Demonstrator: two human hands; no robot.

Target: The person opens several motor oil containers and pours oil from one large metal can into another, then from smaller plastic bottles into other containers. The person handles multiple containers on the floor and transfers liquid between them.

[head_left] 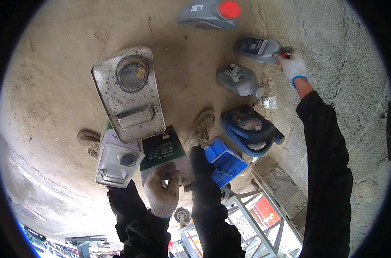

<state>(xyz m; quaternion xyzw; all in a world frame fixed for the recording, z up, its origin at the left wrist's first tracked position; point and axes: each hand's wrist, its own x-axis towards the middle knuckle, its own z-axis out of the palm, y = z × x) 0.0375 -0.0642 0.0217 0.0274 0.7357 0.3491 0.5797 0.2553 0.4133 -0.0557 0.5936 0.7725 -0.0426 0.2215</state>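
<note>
You stand on a dusty, stained concrete floor (53,86) that meets a rough grey block wall (350,56) on its right, with a pale metal rack (264,223) near the foot of that wall in daylight.

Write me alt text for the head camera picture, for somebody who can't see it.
Seen from above, a person's gloved right hand grips the neck of a grey bottle lying on a dusty concrete floor, while the gloved left hand holds a green and white carton. Nearby are two dented metal cans, more grey bottles and a blue jug.
</note>
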